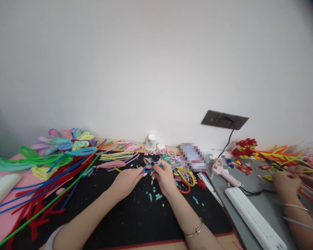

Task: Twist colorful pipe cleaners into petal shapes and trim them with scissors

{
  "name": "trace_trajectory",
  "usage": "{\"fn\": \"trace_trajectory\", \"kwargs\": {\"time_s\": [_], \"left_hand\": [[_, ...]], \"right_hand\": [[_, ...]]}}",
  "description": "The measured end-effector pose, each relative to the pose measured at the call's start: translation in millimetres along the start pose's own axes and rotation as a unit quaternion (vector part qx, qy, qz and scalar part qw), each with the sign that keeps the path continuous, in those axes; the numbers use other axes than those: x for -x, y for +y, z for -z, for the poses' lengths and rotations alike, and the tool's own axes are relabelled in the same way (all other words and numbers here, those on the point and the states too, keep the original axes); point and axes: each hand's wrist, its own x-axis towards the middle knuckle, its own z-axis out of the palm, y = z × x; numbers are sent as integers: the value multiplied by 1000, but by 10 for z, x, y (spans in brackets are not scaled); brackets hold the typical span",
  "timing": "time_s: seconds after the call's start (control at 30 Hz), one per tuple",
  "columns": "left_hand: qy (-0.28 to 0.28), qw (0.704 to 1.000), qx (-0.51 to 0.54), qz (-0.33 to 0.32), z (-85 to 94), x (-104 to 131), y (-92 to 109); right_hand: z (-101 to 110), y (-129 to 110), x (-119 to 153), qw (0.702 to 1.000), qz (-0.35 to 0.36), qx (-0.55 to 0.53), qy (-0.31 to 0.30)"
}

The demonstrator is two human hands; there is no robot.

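Observation:
My left hand (129, 178) and my right hand (163, 175) meet over the black mat (135, 222). Between their fingertips is a small bent piece of blue and purple pipe cleaner (148, 168), pinched from both sides. Its exact shape is partly hidden by the fingers. Just beyond the right hand lies a yellow pipe cleaner loop (190, 177). Bundles of pink pipe cleaners (112, 164) and yellow pipe cleaners (117, 156) rest beyond the left hand. Small teal clippings (158, 197) are scattered on the mat beneath the hands.
Long blue, green and red pipe cleaners (38, 213) spread over the left side near a pipe cleaner flower (74, 140). A paper cup (150, 142) stands by the wall. Rightward lie a pink glue gun (225, 174), its cord and a white box (253, 217). Another person's hands (287, 180) work at far right.

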Motion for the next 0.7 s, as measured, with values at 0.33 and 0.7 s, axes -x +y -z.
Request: {"fn": "trace_trajectory", "kwargs": {"time_s": [0.33, 0.7], "left_hand": [[-9, 999, -36, -2, 42, 1, 38], [-10, 999, -38, -14, 52, 14, -10]], "right_hand": [[1, -22, 5, 1000, 15, -20, 13], [38, -69, -5, 988, 45, 146, -10]]}}
